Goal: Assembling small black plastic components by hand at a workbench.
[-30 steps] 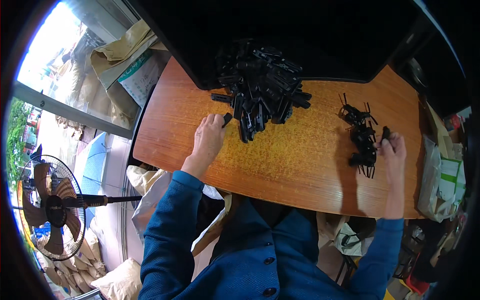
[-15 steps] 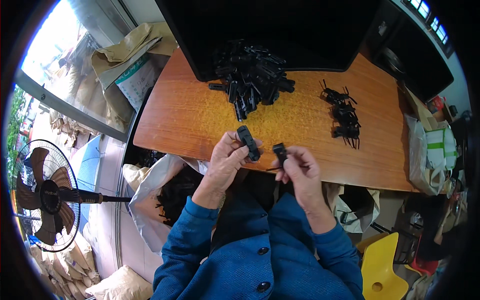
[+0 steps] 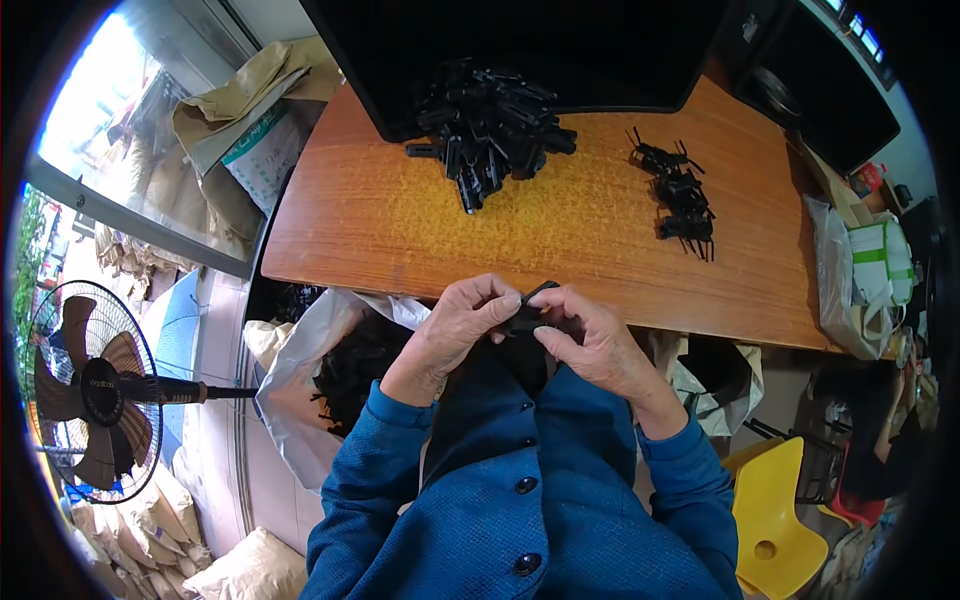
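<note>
In front of my lap, at the table's near edge, my left hand [image 3: 466,318] and my right hand [image 3: 592,338] meet over black plastic parts [image 3: 528,316]. Both hands are closed, fingers and thumbs pinching the dark pieces between them. My fingers cover much of the parts, so where one piece ends and the other begins cannot be made out. Beyond my hands, a heap of similar black plastic parts [image 3: 490,125] lies on the wooden table [image 3: 400,235]. Several black pieces with thin prongs [image 3: 680,195] stand in a row farther right.
A large black screen [image 3: 620,50] rises behind the heap. Open sacks hang below the edge, a white one [image 3: 290,400] at left holding black parts. A fan [image 3: 100,385] stands at far left, a yellow chair [image 3: 785,520] at lower right, and a plastic bag [image 3: 838,290] at the table's right end.
My hands held separate black pieces apart, the left one above the table edge. Now both have come together nearer my body, with the pieces between them. The view has shifted slightly.
</note>
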{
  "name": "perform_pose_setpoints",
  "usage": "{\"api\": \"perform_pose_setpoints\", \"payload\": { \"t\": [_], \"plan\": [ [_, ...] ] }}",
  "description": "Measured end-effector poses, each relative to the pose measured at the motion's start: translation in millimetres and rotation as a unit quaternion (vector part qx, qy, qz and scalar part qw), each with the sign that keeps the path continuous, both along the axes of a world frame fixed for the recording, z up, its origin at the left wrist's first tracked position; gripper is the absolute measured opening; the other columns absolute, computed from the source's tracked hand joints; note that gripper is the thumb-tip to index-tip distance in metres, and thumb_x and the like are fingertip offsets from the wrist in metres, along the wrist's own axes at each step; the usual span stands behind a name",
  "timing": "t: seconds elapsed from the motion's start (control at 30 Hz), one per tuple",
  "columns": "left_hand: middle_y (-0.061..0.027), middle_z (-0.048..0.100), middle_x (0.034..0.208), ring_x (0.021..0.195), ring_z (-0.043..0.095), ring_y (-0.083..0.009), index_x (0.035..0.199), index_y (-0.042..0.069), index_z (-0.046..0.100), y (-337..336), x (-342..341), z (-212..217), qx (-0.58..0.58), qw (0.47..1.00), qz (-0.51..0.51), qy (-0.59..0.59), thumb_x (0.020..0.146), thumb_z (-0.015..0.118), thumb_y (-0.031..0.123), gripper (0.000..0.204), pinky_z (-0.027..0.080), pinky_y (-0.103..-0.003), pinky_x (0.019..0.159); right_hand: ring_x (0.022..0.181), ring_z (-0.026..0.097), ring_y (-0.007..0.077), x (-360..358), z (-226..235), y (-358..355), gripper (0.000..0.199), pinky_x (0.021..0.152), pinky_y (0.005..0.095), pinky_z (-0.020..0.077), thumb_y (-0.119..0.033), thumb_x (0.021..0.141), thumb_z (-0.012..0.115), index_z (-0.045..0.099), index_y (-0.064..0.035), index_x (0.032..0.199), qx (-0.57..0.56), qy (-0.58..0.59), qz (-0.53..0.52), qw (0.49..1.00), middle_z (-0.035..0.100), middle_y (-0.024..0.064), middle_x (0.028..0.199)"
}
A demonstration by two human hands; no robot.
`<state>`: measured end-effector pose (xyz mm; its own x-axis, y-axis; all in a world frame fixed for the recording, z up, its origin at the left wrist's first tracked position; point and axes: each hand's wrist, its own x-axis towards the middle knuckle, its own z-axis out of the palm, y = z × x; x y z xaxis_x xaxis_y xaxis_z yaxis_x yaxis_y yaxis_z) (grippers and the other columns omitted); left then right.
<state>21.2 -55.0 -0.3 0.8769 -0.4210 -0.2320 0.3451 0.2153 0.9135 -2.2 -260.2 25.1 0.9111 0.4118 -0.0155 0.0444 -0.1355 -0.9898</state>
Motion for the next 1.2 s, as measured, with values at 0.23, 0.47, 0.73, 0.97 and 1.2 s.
{"api": "perform_pose_setpoints", "payload": {
  "t": [0.23,0.47,0.73,0.97,1.2],
  "plan": [
    [-0.0017,0.062,0.089,0.071,0.052,-0.007,0.099,0.0,0.062,-21,-4,-3,0.088,0.991,0.074,-0.076,0.091,0.062,0.023,0.025,0.045,-0.021,0.067,0.068,0.053,0.0043,3,-34,8,0.018,0.06,0.0193,0.0442,-0.004,0.087,0.062,0.06,-0.0032,0.105,0.103,0.028,-0.114,0.988,0.062,-0.0007,0.083],
    [-0.0058,0.063,0.099,0.088,0.06,-0.0107,0.113,-0.002,0.055,-45,-4,-20,-0.026,0.981,0.177,-0.074,0.089,0.063,0.01,0.028,0.049,-0.024,0.08,0.068,0.053,0.0044,16,-44,15,0.015,0.059,0.0178,0.0429,-0.012,0.091,0.059,0.063,-0.0055,0.105,0.217,0.161,-0.163,0.949,0.064,0.0001,0.084],
    [-0.0046,0.061,0.098,0.085,0.059,-0.0095,0.118,0.0,0.055,-48,11,-26,-0.026,0.976,0.216,-0.024,0.088,0.064,0.01,0.033,0.049,-0.022,0.078,0.065,0.053,0.0061,35,-54,22,0.016,0.056,0.0185,0.0427,-0.012,0.092,0.057,0.062,-0.0048,0.106,0.25,0.215,-0.164,0.93,0.063,0.0025,0.085],
    [-0.0044,0.061,0.101,0.083,0.056,-0.0087,0.113,0.001,0.056,-47,24,-26,-0.023,0.972,0.234,-0.016,0.089,0.061,0.01,0.026,0.047,-0.022,0.075,0.062,0.052,0.0069,50,-59,28,0.017,0.055,0.0189,0.0431,-0.012,0.094,0.054,0.06,-0.0052,0.108,0.343,0.296,-0.135,0.881,0.06,0.0026,0.083],
    [-0.0106,0.062,0.107,0.094,0.061,-0.0165,0.11,-0.003,0.054,-32,40,-23,0.041,0.96,0.259,-0.096,0.089,0.05,0.0,0.022,0.047,-0.028,0.086,0.081,0.051,0.0071,59,-65,29,0.048,0.07,0.0202,0.0445,-0.014,0.088,0.065,0.042,-0.004,0.128,0.044,0.026,-0.148,0.988,0.054,0.0032,0.099]
  ]
}}
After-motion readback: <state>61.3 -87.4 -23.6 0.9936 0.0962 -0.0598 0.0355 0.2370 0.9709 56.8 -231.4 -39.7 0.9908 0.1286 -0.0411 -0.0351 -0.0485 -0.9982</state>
